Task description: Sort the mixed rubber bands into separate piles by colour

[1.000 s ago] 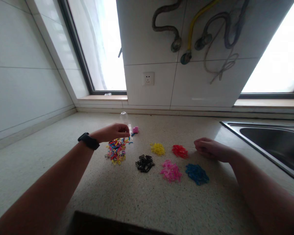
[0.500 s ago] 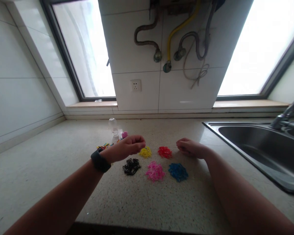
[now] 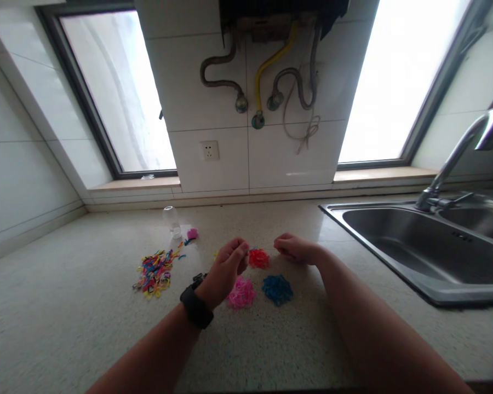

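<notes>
My left hand (image 3: pixel 230 261), with a dark watch on its wrist, is closed in a pinch at the left edge of a pile of red bands (image 3: pixel 258 258). Whatever its fingertips hold is too small to make out. My right hand (image 3: pixel 293 248) is curled closed just right of the red pile, its fingertips turned inward and their contents hidden. Nearer me lie a pink pile of small elastic bands (image 3: pixel 241 294) and a blue pile (image 3: pixel 277 290). My left hand and wrist cover most of a black pile (image 3: pixel 199 279) and nearly all of the yellow one.
A mixed heap of coloured bands (image 3: pixel 154 273) spreads on the counter at left. Behind it are a clear bottle (image 3: pixel 171 222) and a small pink object (image 3: pixel 192 233). At right is a steel sink (image 3: pixel 394 246) with a faucet (image 3: pixel 452 158). A wall socket (image 3: pixel 209 150) is behind.
The view has turned, so the scene sits further left and more sink shows. My left hand has moved right, from the yellow pile to the red one. My right hand stays beside the red pile.
</notes>
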Tool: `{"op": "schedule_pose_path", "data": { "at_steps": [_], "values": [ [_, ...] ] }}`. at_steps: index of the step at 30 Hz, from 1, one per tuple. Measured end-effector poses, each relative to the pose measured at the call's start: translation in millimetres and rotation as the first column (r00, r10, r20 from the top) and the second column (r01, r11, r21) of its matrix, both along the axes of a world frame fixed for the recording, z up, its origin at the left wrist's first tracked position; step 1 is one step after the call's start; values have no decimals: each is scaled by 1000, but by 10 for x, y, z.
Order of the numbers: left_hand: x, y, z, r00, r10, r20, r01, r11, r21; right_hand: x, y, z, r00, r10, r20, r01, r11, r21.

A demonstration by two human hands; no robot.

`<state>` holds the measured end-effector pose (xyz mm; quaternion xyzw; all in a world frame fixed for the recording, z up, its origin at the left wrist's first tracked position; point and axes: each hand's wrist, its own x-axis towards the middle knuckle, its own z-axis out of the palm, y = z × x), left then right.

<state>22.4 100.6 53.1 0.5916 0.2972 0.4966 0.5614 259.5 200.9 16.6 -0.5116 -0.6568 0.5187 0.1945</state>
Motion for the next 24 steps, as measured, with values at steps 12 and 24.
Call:
{"op": "schedule_pose_path", "data": {
  "at_steps": [12,24],
  "values": [
    [6,-85,-152,993,18,120,-13,999,-42,-41,-33,63,999,6,32,-6,1000,14],
    [-19,-146,-147,988,-67,140,85,988,-130,-63,-60,104,998,-21,63,20,1000,8]
  ]
}}
